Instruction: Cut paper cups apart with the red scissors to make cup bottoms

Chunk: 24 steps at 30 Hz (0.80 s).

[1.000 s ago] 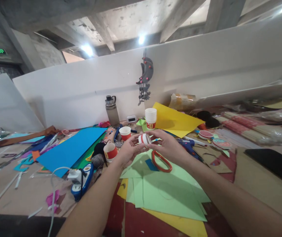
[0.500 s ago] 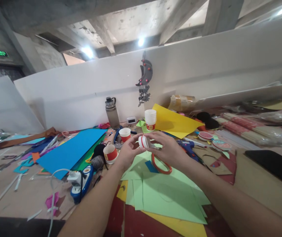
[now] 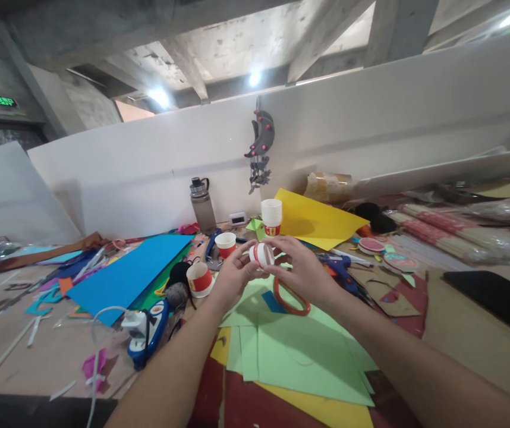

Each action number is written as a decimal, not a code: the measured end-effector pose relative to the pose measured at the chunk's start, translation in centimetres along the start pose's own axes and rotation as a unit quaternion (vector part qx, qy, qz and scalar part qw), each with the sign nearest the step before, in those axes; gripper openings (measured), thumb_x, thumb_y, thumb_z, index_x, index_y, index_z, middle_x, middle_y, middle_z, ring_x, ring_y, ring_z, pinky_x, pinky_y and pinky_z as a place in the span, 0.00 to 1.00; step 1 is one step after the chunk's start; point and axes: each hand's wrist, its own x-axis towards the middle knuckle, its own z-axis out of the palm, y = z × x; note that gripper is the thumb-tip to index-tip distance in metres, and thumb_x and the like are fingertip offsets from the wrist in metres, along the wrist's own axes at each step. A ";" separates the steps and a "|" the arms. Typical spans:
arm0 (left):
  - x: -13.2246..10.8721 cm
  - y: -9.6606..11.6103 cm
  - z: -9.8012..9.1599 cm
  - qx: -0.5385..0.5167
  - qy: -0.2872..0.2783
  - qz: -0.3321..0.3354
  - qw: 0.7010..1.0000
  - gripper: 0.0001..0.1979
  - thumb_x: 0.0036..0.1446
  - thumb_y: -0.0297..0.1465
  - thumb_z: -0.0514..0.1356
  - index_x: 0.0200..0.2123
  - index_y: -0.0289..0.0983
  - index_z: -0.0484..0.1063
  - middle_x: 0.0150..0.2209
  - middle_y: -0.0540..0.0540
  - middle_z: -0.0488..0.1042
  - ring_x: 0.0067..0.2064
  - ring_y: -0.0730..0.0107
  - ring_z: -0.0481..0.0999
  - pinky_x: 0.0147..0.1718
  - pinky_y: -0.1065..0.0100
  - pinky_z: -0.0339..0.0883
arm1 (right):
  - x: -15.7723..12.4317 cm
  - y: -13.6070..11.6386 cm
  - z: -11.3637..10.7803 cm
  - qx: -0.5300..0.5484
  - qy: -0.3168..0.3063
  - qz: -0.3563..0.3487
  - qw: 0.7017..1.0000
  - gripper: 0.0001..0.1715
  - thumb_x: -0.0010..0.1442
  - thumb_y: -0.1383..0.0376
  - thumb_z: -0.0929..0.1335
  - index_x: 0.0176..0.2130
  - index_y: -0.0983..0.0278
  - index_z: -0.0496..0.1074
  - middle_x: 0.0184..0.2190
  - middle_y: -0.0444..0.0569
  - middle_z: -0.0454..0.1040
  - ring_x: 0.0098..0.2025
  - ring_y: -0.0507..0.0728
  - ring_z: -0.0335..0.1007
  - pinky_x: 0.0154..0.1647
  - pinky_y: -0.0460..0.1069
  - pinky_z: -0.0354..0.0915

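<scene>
Between the fingertips of my left hand (image 3: 236,270) and my right hand (image 3: 297,266) is a short white round piece (image 3: 260,255) with a red band, like a cut-down paper cup. Both hands are closed on it, one on each side, above the green paper sheets (image 3: 299,351). Its right end faces partly toward me and looks hollow. Under my right hand lies an orange loop (image 3: 294,310) that looks like a scissors handle; the rest is hidden. A red-and-white paper cup (image 3: 200,279) sits left of my left hand, with another paper cup (image 3: 225,244) behind it.
A stack of paper cups (image 3: 271,215) stands at the back, beside yellow paper (image 3: 321,220). Left are blue paper (image 3: 134,270), grey yarn (image 3: 177,295) and a power strip (image 3: 148,339). A blue glue gun (image 3: 344,273) lies right. A bottle (image 3: 202,207) stands by the white wall panel.
The white piece has turned a little in my fingers, so its right end now shows more toward me. Both hands stay in nearly the same place.
</scene>
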 end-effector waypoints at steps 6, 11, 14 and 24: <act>0.3 -0.2 -0.3 -0.052 -0.006 -0.041 0.998 0.19 0.53 0.38 0.62 0.45 0.32 0.72 0.39 0.39 0.76 0.36 0.65 0.77 0.27 0.71 0.68 | 0.2 0.5 -0.1 0.102 0.045 0.082 0.990 0.25 0.58 0.56 0.66 0.54 0.61 0.67 0.47 0.52 0.71 0.42 0.55 0.70 0.43 0.52 0.69; 0.7 -0.1 -1.0 -0.124 0.088 -0.071 0.986 0.15 0.56 0.38 0.59 0.41 0.32 0.71 0.36 0.41 0.77 0.33 0.66 0.78 0.25 0.73 0.67 | 0.3 0.8 -0.5 0.086 0.042 0.150 0.984 0.26 0.59 0.51 0.64 0.49 0.64 0.70 0.42 0.51 0.74 0.38 0.56 0.70 0.39 0.51 0.67; 0.9 0.2 -1.4 -0.146 0.120 -0.079 0.979 0.15 0.59 0.38 0.56 0.44 0.33 0.70 0.36 0.41 0.77 0.31 0.67 0.78 0.26 0.71 0.69 | 0.2 0.8 -0.3 0.024 0.004 0.147 0.989 0.23 0.59 0.51 0.63 0.46 0.63 0.72 0.37 0.50 0.74 0.36 0.56 0.69 0.37 0.51 0.66; 0.8 1.0 -1.8 -0.181 0.115 -0.073 0.974 0.12 0.60 0.34 0.55 0.42 0.31 0.71 0.35 0.40 0.77 0.31 0.70 0.77 0.25 0.75 0.68 | -2.1 0.8 2.4 -0.127 -0.158 0.050 0.978 0.19 0.52 0.61 0.71 0.44 0.63 0.73 0.42 0.52 0.67 0.41 0.57 0.66 0.42 0.50 0.63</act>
